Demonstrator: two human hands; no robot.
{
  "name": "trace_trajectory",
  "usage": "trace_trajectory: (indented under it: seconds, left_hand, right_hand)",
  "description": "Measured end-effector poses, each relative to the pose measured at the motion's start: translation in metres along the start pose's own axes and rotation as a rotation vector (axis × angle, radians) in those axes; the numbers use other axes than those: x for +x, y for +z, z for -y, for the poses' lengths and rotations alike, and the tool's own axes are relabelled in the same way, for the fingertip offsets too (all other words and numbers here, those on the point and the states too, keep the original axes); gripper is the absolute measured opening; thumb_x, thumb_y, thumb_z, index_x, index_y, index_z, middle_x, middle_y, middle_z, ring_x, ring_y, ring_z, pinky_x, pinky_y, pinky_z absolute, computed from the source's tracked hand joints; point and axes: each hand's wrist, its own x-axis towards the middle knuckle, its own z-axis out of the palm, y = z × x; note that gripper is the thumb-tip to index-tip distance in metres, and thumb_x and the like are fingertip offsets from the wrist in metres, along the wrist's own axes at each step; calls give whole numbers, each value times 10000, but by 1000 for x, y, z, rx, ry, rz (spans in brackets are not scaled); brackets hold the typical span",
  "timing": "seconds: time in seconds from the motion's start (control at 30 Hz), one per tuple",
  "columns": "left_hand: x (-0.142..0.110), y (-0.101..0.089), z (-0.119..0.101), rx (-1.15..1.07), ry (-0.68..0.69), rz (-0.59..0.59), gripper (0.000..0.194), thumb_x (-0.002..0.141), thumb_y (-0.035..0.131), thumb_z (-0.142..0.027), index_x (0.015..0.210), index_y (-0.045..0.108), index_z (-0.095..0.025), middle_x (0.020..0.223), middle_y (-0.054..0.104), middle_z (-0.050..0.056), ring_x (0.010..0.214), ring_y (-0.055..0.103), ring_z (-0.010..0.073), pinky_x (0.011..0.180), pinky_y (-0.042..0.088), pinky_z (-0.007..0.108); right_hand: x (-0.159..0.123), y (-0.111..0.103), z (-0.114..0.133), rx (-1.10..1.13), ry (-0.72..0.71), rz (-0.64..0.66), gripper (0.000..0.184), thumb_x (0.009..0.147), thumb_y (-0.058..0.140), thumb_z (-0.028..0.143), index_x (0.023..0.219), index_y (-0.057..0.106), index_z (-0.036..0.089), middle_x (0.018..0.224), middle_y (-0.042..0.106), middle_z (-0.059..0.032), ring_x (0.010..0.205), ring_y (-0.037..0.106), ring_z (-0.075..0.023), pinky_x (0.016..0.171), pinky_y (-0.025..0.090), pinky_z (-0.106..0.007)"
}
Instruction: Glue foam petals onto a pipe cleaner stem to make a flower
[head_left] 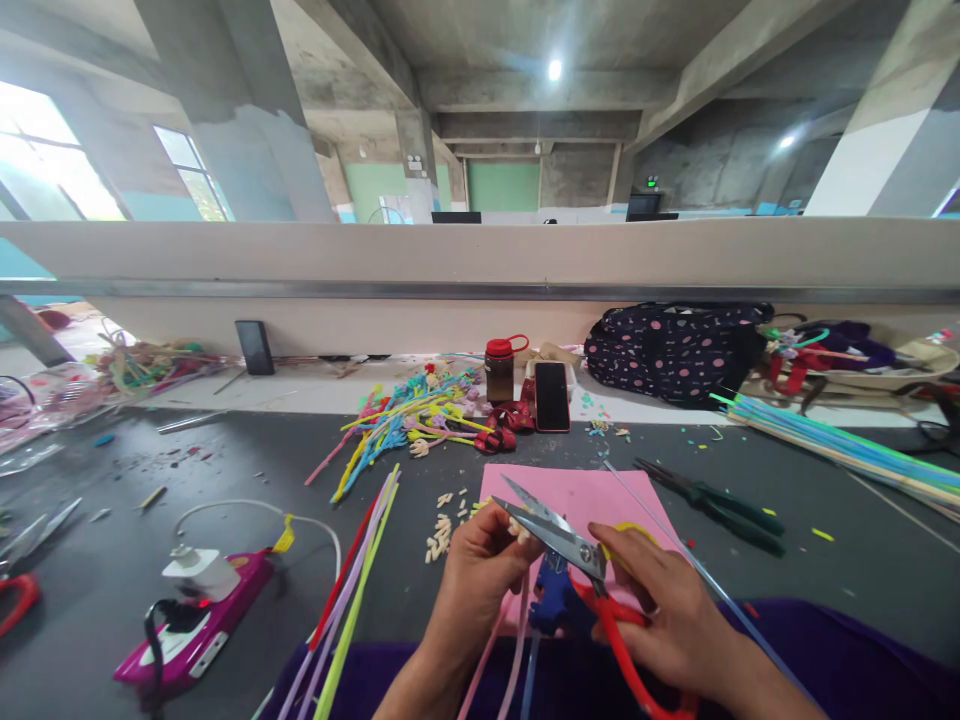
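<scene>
My left hand [484, 560] pinches a small cream fuzzy piece [517, 530] between thumb and fingers. Pink fuzzy stems [517, 640] hang below that hand; whether they join the piece is not clear. Red-handled scissors [576, 550] are in my right hand [667, 590], their blades parted and pointing left across the cream piece. Beneath both hands lies a pink sheet [502, 485]. A dark blue tool [553, 595], partly hidden by the scissors, rests on it. Just left of my left hand are several short cream pieces [439, 535].
Dark green pliers [720, 505] lie right of the sheet. A magenta power strip [232, 590] sits at left, near loose coloured stems [360, 570]. Behind stand a bottle [500, 375], a phone [552, 395] and a patterned bag [667, 350]. More stems [840, 440] lie far right.
</scene>
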Motion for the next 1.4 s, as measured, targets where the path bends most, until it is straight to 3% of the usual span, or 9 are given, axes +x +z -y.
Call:
trace_trajectory:
  seconds: [0.83,1.1,1.4]
  left_hand:
    - [0,-1,1,-18,-10,10,286,555,754,-292,603,513,-145,457,398,-85,372,286,14,369,237,150]
    - [1,0,0,-48,-8,13,338,555,752,-284,570,440,-156,452,395,-93,362,281,9,366,231,144]
    - [0,-1,2,-25,-8,14,314,568,743,-292,590,463,-153,459,409,-90,365,295,11,367,245,144]
  right_hand:
    - [-1,1,0,-14,0,16,757,680,668,245,1332,286,188,1052,578,-118,956,554,-258,771,482,-364]
    - [-2,5,-4,82,-14,28,746,695,661,245,1337,293,156,998,576,-116,897,559,-236,768,486,-360]
    - [-4,3,-4,20,-62,-6,720,742,611,284,1361,272,142,1050,581,-138,910,563,-242,772,491,-358]
